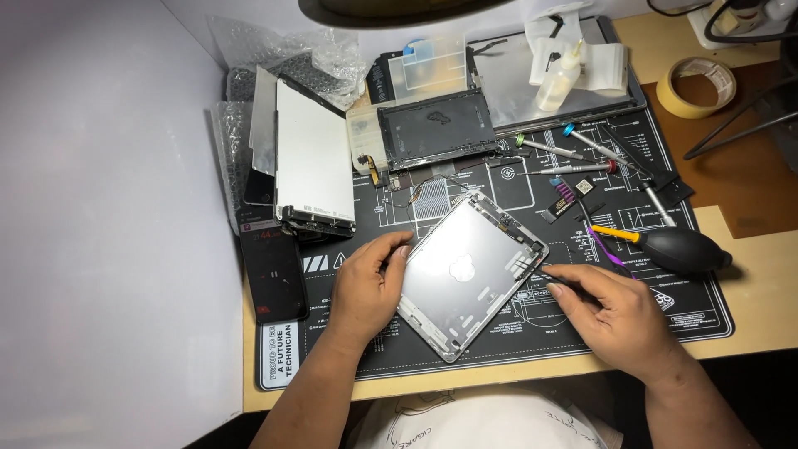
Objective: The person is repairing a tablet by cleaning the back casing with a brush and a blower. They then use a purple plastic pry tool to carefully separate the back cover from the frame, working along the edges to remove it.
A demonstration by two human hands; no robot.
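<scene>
A silver tablet back shell (pixel 465 270) lies tilted on the dark work mat (pixel 515 337), its open inner side facing up. My left hand (pixel 366 287) rests on the shell's left edge and steadies it. My right hand (pixel 619 312) is shut on a thin dark tool, whose tip touches the shell's right edge near several small parts. The tool's handle is mostly hidden inside my fingers.
A black air blower (pixel 686 249), an orange-handled tool (pixel 617 234) and several screwdrivers (pixel 573 154) lie right of the shell. A dark screen frame (pixel 436 129), white panels (pixel 312 162), a phone (pixel 273 270), a glue bottle (pixel 559 79) and a tape roll (pixel 697 86) lie around.
</scene>
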